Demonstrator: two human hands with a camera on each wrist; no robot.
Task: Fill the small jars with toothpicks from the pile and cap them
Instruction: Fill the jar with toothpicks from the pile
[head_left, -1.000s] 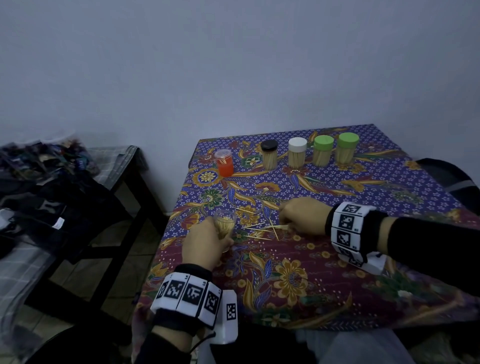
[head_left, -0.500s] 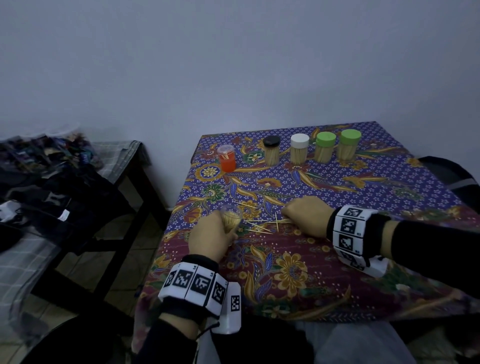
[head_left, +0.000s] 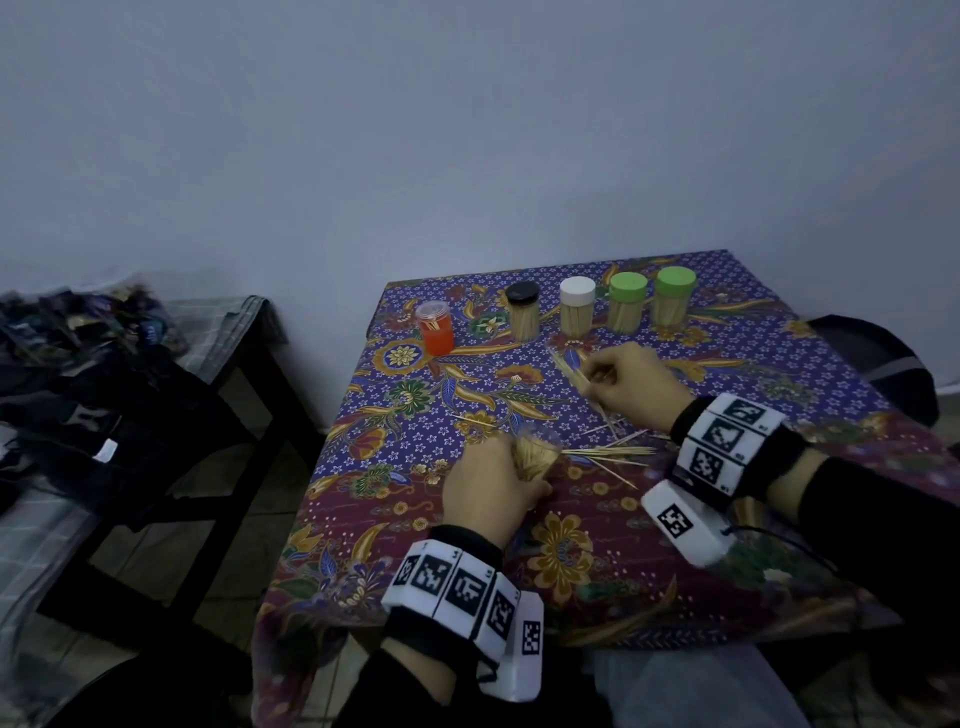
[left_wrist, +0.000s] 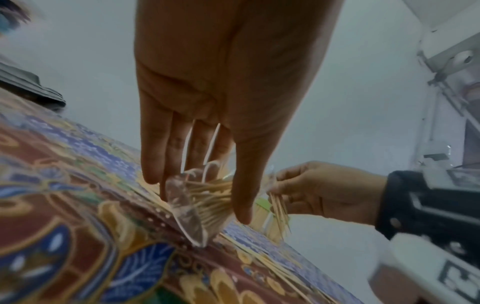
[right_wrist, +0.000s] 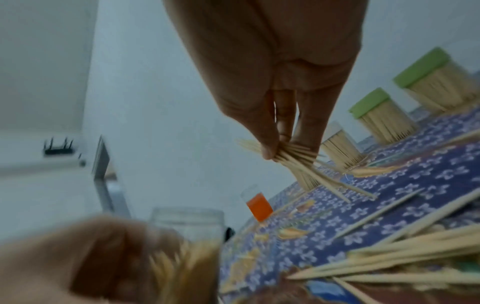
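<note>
Right hand (head_left: 628, 382) lifted toothpicks (head_left: 571, 371).

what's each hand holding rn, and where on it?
Left hand: open jar, round its body. Right hand: toothpick bundle, pinched near its upper end.

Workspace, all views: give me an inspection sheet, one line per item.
Surface: table under a floral tablecloth.
Job's things: open clear jar, partly filled and tilted; loose toothpicks beside it; four capped jars in a back row: black-capped, white-capped, two green-capped.
Clutter: orange container with a clear lid, left of the row.
Hands: left hand holds the open jar; right hand pinches a toothpick bundle above the cloth.
Cables: thin black cord at the right wrist.
Surroundings: bare wall; side table with dark clothes on the left.
</note>
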